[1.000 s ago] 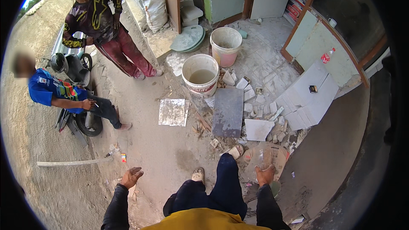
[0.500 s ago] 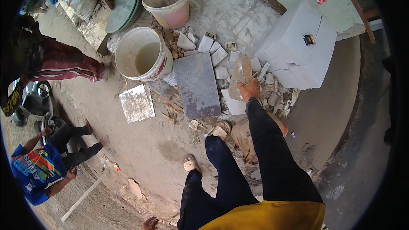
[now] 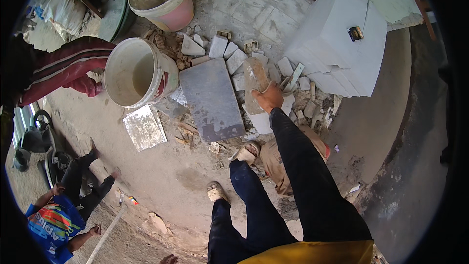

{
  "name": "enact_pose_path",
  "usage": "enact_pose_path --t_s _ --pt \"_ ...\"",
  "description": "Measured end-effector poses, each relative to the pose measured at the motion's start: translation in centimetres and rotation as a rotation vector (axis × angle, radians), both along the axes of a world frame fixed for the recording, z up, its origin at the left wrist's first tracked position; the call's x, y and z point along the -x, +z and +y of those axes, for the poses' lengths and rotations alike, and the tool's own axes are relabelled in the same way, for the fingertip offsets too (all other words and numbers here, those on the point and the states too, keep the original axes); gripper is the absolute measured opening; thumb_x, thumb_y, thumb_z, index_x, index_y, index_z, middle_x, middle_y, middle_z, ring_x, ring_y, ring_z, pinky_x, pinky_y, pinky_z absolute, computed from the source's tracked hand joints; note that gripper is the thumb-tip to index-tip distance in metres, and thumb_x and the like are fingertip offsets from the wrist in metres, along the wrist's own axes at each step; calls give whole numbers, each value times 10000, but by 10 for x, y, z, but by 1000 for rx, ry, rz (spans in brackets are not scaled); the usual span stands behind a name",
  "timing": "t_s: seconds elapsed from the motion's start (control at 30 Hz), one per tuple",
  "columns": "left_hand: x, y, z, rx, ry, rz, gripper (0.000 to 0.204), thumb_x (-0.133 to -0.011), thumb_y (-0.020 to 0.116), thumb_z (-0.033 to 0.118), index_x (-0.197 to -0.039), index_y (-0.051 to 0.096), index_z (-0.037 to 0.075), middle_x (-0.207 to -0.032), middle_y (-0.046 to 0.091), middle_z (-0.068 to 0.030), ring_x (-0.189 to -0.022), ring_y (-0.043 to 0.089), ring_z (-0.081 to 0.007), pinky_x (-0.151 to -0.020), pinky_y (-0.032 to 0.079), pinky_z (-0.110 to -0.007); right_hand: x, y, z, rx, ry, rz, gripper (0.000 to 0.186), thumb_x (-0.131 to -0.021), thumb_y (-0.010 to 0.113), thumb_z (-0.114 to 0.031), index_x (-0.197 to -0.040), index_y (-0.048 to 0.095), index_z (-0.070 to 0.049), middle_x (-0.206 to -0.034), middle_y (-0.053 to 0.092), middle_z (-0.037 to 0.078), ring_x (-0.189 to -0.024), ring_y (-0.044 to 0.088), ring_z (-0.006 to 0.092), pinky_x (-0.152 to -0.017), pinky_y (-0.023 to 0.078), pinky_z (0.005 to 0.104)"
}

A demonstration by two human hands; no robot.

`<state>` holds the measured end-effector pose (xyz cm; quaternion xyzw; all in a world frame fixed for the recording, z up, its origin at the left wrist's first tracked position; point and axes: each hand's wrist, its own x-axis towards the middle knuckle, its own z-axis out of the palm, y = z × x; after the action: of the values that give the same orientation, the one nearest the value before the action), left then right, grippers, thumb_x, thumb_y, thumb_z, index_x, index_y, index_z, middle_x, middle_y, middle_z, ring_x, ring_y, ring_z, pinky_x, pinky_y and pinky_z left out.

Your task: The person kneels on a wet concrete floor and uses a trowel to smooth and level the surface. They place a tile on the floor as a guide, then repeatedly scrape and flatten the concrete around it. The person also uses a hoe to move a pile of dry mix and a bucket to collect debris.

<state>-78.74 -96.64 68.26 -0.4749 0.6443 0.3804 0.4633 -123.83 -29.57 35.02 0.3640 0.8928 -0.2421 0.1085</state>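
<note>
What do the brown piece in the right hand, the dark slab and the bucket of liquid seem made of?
Brown piece: possibly wood, dull and rough-looking, from its streaked tan face; smears leave it open.
Slab: perhaps stone or ceramic tile, matte with patchy stains; flat, straight-edged.
Bucket: most likely plastic, whitish and scuffed, judging by its moulded-looking rim.

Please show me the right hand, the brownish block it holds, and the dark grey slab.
Right hand (image 3: 268, 98): head view, back of hand.
Brownish block (image 3: 255, 77): head view, upper face.
Dark grey slab (image 3: 211, 99): head view, middle of flat face.
</note>
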Motion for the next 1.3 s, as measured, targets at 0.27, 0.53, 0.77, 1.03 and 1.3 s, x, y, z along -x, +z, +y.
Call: enact_pose_path --t_s 0.27,0.53,0.77,1.03,1.3 --pt "33 3 10 2 75 56 525 -1023 676 382 -1457 596 97 -1315 703 -105 -1203 666 -241 -954 572 -446 -59 -32 98 313 -182 -65 878 -827 800 -502 -1438 511 58 -1404 569 297 -1261 591 449 -1084 475 506" --pt "22 -48 10 -212 -144 131 559 -1036 640 413 -1469 582 65 -1308 714 -111 -1191 673 -235 -919 579 -409 -227 -10 41 374 -142 -218 755 -925 696 -441 -1506 503 1 -1473 570 274 -1360 547 417 -1142 442 481" --pt "51 -54 -26 -326 -174 377 743 -970 678 565 -1512 546 74 -1392 671 -136 -1292 611 -304 -1012 523 -475 -427 106 -138 641 -189 -595 926 -979 513 -681 -1586 391 7 -1572 472 282 -1421 489 419 -1159 412 499" --pt "-26 -14 -90 -96 10 461 636 -955 722 463 -1404 643 19 -1363 686 -178 -1240 664 -308 -964 560 -425 -519 212 -177 1004 -73 -357 972 -939 449 -836 -1554 495 -84 -1495 584 179 -1363 569 353 -1099 467 502" --pt "-95 -60 -103 -73 -485 688 584 -964 696 437 -1399 668 49 -1361 699 -151 -1274 638 -265 -1062 493 -342 -586 158 -128 606 219 -1001 724 -971 644 -630 -1296 684 16 -1278 713 205 -1195 684 351 -974 554 449"
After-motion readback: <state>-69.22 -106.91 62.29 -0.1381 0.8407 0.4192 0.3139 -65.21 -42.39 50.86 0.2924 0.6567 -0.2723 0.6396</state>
